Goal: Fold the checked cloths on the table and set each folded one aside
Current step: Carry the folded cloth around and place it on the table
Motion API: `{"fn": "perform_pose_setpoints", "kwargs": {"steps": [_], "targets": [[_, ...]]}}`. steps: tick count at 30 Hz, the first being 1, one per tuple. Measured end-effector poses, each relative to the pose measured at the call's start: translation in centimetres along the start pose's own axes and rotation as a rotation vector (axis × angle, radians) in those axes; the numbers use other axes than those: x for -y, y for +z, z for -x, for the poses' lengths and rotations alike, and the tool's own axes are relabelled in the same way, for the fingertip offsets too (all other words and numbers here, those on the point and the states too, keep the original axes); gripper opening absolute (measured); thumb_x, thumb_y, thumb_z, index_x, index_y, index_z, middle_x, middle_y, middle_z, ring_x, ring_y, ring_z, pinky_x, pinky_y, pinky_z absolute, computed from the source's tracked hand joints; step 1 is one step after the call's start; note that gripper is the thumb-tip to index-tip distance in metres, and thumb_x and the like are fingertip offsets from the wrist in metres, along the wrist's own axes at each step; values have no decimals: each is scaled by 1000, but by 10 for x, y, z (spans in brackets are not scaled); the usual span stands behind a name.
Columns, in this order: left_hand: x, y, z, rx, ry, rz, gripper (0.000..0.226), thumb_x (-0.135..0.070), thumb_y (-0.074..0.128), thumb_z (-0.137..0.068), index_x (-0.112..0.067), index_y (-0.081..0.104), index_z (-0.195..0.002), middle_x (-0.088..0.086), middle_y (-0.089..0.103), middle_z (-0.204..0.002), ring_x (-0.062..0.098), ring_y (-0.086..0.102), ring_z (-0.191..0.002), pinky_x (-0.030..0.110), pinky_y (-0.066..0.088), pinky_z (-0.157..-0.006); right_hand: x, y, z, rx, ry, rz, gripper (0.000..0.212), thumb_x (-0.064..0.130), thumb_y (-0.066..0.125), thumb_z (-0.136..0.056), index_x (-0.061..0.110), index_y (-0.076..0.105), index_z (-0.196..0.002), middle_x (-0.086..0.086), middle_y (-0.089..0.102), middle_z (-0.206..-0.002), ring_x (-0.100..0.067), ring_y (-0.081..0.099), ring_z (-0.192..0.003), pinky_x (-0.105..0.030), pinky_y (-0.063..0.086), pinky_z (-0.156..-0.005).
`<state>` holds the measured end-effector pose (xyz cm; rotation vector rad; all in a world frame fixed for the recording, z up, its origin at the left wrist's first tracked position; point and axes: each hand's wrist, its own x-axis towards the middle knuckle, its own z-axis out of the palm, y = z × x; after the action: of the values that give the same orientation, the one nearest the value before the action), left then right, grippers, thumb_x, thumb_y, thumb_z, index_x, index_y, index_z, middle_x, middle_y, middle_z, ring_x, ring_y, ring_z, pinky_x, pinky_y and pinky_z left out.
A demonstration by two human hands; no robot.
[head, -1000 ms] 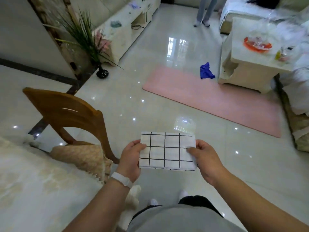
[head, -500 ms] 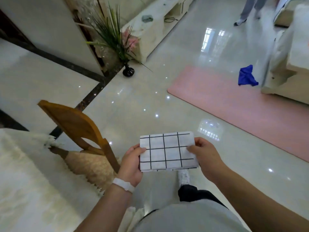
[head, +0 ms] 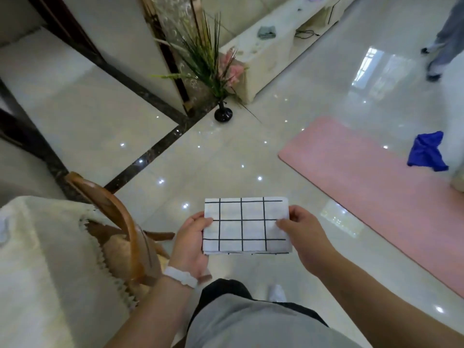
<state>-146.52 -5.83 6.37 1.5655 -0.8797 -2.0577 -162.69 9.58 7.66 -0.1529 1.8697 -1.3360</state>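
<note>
the folded checked cloth [head: 247,226] hangs in the air between both hands, left hand [head: 192,243] and right hand [head: 302,233] fingers pinching its short edges. keep the layers squared while carrying it left onto the surface [head: 37,259].

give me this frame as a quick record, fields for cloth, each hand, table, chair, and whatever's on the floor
cloth: checked cloth, folded into a small rectangle, held in the air over the floor
left hand: left hand grips the cloth's left edge; white wristband on the wrist
right hand: right hand pinches the cloth's right edge
table: table at lower left, pale covering
chair: wooden chair beside the table
floor: pink mat, blue cloth on it, black vase with plant
</note>
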Motion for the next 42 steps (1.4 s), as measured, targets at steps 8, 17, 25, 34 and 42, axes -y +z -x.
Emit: {"fn": "perform_pose_setpoints", "kwargs": {"steps": [8, 17, 25, 34, 42], "targets": [[-49, 10, -81, -55, -34, 61, 33, -3, 57, -86, -2, 60, -118, 25, 67, -113, 43, 63, -107, 61, 51, -88, 55, 46, -90, 30, 12, 58, 16, 2, 58, -84, 16, 67, -88, -9, 71, -88, -32, 66, -84, -48, 55, -77], [-171, 7, -206, -49, -25, 92, 22, -6, 57, -88, -8, 62, -109, 22, 69, -109, 38, 66, -97, 52, 56, -77, 153, 144, -204, 66, -4, 86, 18, 1, 57, -86, 15, 67, -91, -7, 73, -89, -31, 69, -87, -48, 57, -79], [-271, -12, -254, -103, 82, 161, 21, -3, 55, -89, -7, 63, -107, 20, 71, -101, 36, 67, -92, 51, 55, -79, 229, 229, -271, 171, -59, 77, 17, 0, 57, -87, 11, 66, -96, -10, 72, -92, -33, 67, -91, -51, 54, -83], [-308, -41, -285, -284, 108, 343, 19, 0, 55, -87, -6, 64, -103, 26, 67, -111, 38, 64, -96, 54, 52, -85, 278, 305, -329, 371, -104, 157, 15, 0, 58, -86, 12, 66, -91, -8, 72, -87, -29, 67, -83, -45, 54, -74], [-359, -41, -340, -466, 129, 435, 22, -3, 56, -88, -7, 61, -109, 25, 68, -110, 43, 63, -104, 60, 51, -90, 322, 378, -422, 582, -31, 239, 14, 2, 58, -86, 14, 66, -86, -10, 71, -87, -26, 67, -78, -36, 52, -66]]}}
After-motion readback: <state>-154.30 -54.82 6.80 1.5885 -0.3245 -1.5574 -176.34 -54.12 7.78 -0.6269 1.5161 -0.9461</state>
